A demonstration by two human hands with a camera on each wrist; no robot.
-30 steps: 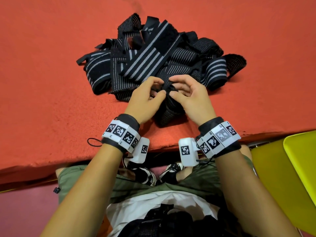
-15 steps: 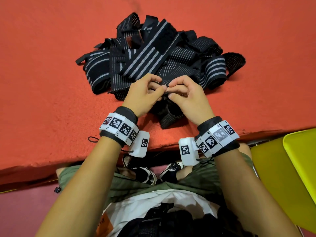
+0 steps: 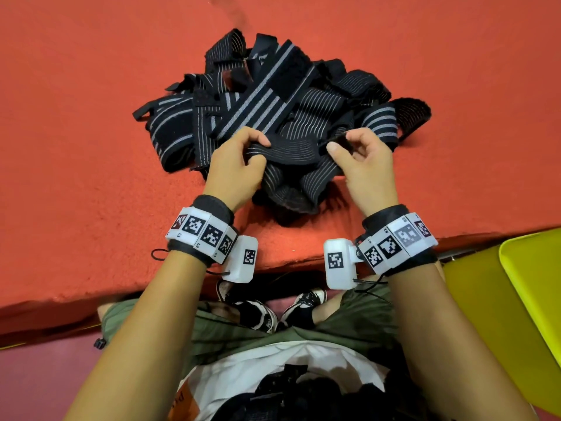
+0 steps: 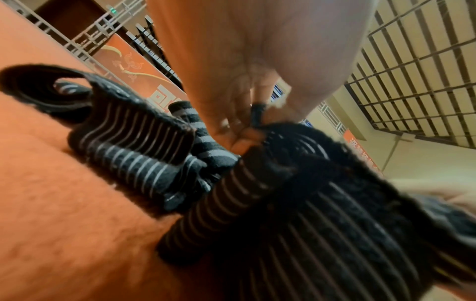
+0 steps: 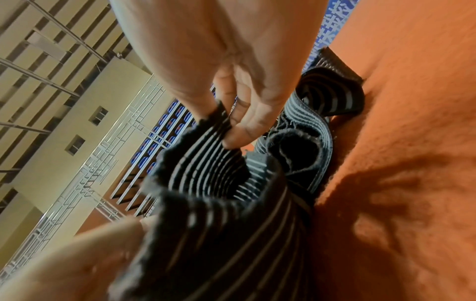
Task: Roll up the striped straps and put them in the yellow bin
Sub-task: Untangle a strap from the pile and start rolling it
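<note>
My left hand grips one black elastic strap with thin grey stripes, fingers curled over its left part; my right hand pinches its dark end tab between thumb and forefinger, so both grips are closed on that strap. It stretches between my hands just above the orange felt-covered counter, the rest sagging in folds below. Right behind it lies the tangled pile of black striped straps, unrolled. The yellow plastic bin sits low at my right, off the counter edge. The wrist views are blurry but show the pinch.
</note>
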